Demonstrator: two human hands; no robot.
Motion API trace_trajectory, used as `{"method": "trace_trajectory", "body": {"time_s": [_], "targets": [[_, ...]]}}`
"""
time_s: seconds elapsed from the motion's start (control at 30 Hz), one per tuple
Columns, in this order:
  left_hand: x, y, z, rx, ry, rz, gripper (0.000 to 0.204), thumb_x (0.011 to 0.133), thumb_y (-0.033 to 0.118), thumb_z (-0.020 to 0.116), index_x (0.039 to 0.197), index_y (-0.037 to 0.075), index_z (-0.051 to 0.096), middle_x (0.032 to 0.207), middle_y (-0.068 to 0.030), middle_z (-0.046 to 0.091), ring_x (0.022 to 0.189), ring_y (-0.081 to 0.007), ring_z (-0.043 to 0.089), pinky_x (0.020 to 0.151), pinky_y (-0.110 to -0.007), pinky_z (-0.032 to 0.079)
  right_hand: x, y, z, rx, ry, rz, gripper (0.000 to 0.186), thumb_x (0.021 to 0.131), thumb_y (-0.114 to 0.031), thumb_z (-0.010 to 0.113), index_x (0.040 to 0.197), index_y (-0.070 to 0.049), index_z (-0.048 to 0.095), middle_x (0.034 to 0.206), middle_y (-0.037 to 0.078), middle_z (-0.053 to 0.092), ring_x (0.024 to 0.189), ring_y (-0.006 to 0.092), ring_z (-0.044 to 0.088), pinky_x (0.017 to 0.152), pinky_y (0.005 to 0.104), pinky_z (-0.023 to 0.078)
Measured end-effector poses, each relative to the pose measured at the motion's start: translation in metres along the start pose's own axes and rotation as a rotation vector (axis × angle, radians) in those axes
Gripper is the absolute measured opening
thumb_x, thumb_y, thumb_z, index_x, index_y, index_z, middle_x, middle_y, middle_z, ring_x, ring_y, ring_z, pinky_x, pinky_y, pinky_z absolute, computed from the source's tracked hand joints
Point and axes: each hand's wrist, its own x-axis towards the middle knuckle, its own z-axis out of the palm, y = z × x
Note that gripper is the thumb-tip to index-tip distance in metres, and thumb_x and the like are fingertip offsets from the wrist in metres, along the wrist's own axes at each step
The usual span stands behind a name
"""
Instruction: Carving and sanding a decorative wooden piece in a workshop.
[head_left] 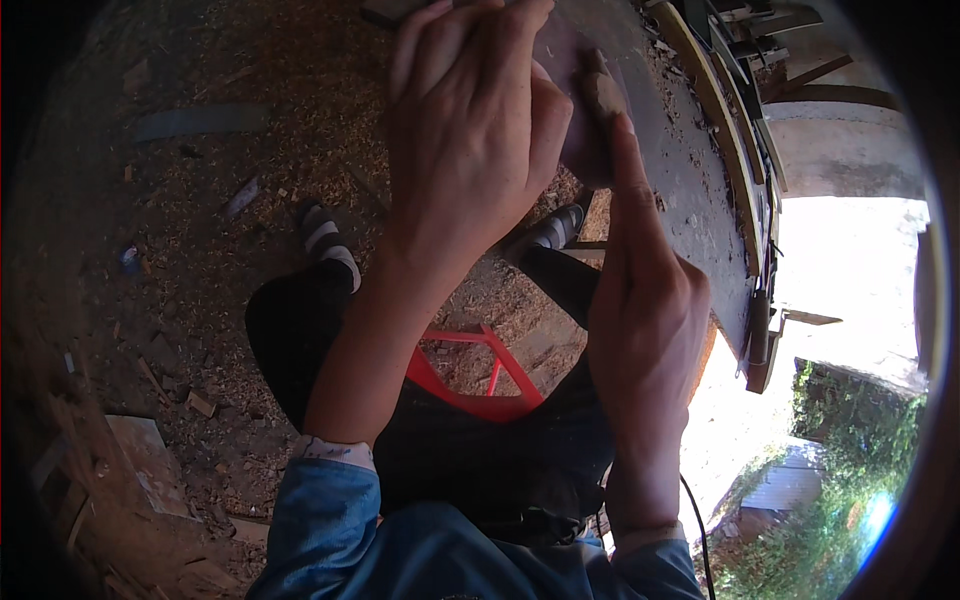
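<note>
My left hand [470,140] is at the top centre, fingers curled over a smooth, dark reddish-brown piece [575,145]. A small, narrow tan piece [603,82], possibly wood, lies along the right part of that piece. My right hand [645,320] is lower and to the right, its index finger stretched up against the tan piece's lower end and its other fingers folded. What the folded fingers touch is partly hidden.
A grey worktop [690,190] with boards and tools [760,335] runs along the right. A red plastic seat [505,390] is under me, between my legs. Wood shavings and scraps [200,405] cover the floor. Sunlit ground and plants [850,450] show at the right.
</note>
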Motion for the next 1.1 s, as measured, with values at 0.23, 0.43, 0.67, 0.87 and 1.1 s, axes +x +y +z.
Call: {"method": "trace_trajectory", "body": {"time_s": [0.23, 0.43, 0.67, 0.87, 1.1], "targets": [[0.003, -0.002, 0.000, 0.011, 0.008, 0.005, 0.041, 0.089, 0.000, 0.056, 0.130, -0.002, 0.056, 0.113, -0.0197, 0.065, 0.110, -0.0365, 0.060, 0.104, -0.053, 0.041, 0.008, 0.001, 0.010, 0.010, 0.070, -0.059, 0.056, 0.100, 0.001, 0.049, 0.154, -0.016, 0.048, 0.077, 0.020, 0.069, 0.055, 0.0178, 0.065, 0.054, 0.0375, 0.047], [0.001, 0.003, -0.003, 0.028, -0.041, -0.048, 0.041, 0.089, 0.001, 0.055, 0.130, 0.000, 0.057, 0.113, -0.0183, 0.066, 0.110, -0.0357, 0.060, 0.105, -0.053, 0.040, -0.011, 0.019, 0.018, 0.247, 0.092, -0.034, 0.053, 0.104, -0.002, 0.046, 0.156, -0.013, 0.046, 0.077, 0.008, 0.065, 0.056, 0.0078, 0.050, 0.053, 0.0291, 0.041], [-0.002, -0.005, 0.001, 0.018, -0.018, 0.011, 0.040, 0.090, 0.004, 0.056, 0.129, 0.002, 0.059, 0.115, -0.0154, 0.067, 0.112, -0.0336, 0.060, 0.106, -0.052, 0.038, -0.015, 0.013, 0.031, 0.841, 0.062, 0.150, 0.052, 0.107, -0.004, 0.043, 0.159, -0.007, 0.036, 0.072, -0.006, 0.047, 0.063, 0.0014, 0.039, 0.056, 0.0184, 0.029], [-0.002, -0.008, 0.004, -0.033, -0.025, 0.043, 0.040, 0.090, 0.007, 0.057, 0.130, 0.003, 0.060, 0.114, -0.0108, 0.070, 0.113, -0.0299, 0.060, 0.107, -0.049, 0.035, -0.001, 0.019, 0.047, 0.624, 0.139, -0.065, 0.053, 0.107, -0.002, 0.036, 0.159, 0.001, 0.030, 0.114, 0.010, 0.068, 0.077, 0.0078, 0.060, 0.069, 0.0219, 0.047], [-0.004, -0.013, 0.013, -0.019, 0.051, 0.073, 0.041, 0.089, 0.010, 0.059, 0.129, 0.002, 0.061, 0.109, -0.0102, 0.071, 0.112, -0.0284, 0.059, 0.106, -0.048, 0.035, -0.009, 0.027, 0.072, 0.828, 0.234, -0.226, 0.057, 0.102, 0.007, 0.034, 0.158, 0.007, 0.026, 0.164, 0.023, 0.029, 0.155, 0.0291, 0.025, 0.125, 0.0454, 0.020]]}}
